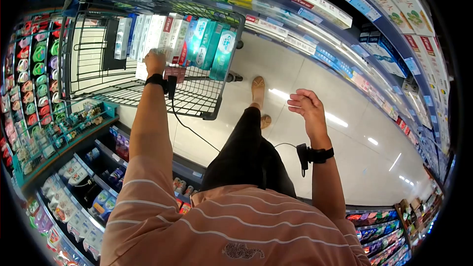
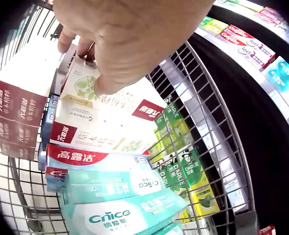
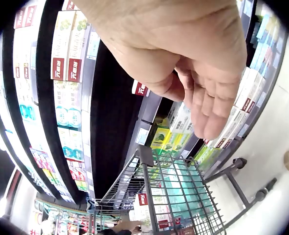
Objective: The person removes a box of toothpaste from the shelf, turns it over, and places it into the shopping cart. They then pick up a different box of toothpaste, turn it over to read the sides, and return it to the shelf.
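My left hand is inside the shopping cart, over a row of toothpaste boxes. In the left wrist view, its thumb and fingers pinch the upper edge of a white toothpaste box with a leaf print. Beside that box lie a red-and-white toothpaste box and teal Cnice packs. White boxes with maroon ends stand on the other side. My right hand hangs in the air over the aisle floor, holding nothing, its fingers loosely bent near the shelves.
Shelves of boxed toothpaste curve along the far and right side. Green-and-yellow Darlie boxes show through the cart's wire. Racks of bottles stand at the left. A cable runs from the left wrist camera. Tiled floor lies below.
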Demonstrator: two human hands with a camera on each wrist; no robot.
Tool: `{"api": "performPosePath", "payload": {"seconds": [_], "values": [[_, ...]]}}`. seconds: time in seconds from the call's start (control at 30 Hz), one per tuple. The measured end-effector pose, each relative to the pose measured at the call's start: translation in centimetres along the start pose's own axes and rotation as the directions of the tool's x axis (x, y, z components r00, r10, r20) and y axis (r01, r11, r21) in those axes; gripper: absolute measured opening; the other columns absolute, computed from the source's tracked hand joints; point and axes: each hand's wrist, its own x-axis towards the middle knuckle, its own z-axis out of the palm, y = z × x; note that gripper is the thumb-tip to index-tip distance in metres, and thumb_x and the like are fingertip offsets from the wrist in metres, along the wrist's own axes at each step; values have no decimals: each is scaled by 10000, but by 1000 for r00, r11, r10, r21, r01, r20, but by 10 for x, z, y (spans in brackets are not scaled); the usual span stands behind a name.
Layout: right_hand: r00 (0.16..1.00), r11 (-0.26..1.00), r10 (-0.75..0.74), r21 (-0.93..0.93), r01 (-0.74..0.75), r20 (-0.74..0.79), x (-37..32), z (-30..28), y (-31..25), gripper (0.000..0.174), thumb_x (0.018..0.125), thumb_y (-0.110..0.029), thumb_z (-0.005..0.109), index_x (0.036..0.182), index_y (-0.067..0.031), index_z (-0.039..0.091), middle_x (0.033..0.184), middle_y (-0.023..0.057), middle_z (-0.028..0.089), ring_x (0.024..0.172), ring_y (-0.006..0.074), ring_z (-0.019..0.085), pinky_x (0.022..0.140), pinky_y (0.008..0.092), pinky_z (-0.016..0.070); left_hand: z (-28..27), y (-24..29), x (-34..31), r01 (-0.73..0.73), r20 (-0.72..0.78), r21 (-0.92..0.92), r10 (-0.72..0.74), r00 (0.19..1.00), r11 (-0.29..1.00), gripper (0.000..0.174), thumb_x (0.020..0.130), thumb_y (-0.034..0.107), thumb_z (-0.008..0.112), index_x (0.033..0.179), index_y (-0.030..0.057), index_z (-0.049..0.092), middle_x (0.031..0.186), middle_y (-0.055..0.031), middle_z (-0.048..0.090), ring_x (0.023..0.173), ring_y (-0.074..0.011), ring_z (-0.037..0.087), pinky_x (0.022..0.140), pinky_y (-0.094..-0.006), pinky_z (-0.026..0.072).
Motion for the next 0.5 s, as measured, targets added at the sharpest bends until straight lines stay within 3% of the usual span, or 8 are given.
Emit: {"api": "performPosePath", "payload": {"seconds": [0.03,0.13,0.23,0.33,0.43,0.5], "values": [[1000,1000,5,4,-5,4,0,1,1,234,1008,-152,508,1170,-1,586,1080,158,670,963,255,686,847,369,579,0,3,-4,-15,7,32,15,1000,999,550,832,264,619,1311,3,549,1295,-301,555,1178,-463,557,1008,-493,468],[1000,1000,27,11,-27,1,1,2,5,224,1015,-147,503,1163,-4,589,1074,154,671,959,252,687,843,368,582,7,8,-14,-40,-211,40,47,976,998,436,823,273,640,1156,-8,629,1106,-290,665,1076,-469,605,955,-500,487],[999,999,45,12,-45,7,2,3,9,217,1016,-139,498,1158,-4,590,1075,153,671,959,249,688,842,365,583,5,7,-9,30,-163,4,-29,986,1000,437,828,279,637,1170,8,613,1141,-271,647,1110,-461,586,970,-507,476],[999,999,52,12,-52,10,1,5,10,214,1017,-133,495,1155,-1,589,1071,154,672,962,249,689,844,363,583,-13,36,-29,87,-128,81,-76,989,993,383,820,217,615,1114,-29,604,1256,-295,567,1142,-432,594,970,-501,491],[997,997,74,20,-74,15,3,4,17,217,1017,-143,505,1159,1,585,1062,155,674,955,253,691,831,360,583,-18,47,-36,82,-113,183,-62,992,980,391,820,225,618,1118,-28,591,1201,-274,594,1101,-419,617,910,-518,519],[997,997,72,19,-72,20,2,3,20,225,1019,-157,515,1164,2,582,1059,155,675,940,251,693,819,357,583,-8,43,-36,74,-233,266,-11,972,961,382,823,225,624,1124,-6,585,1141,-255,621,1092,-396,620,869,-517,534]]}}
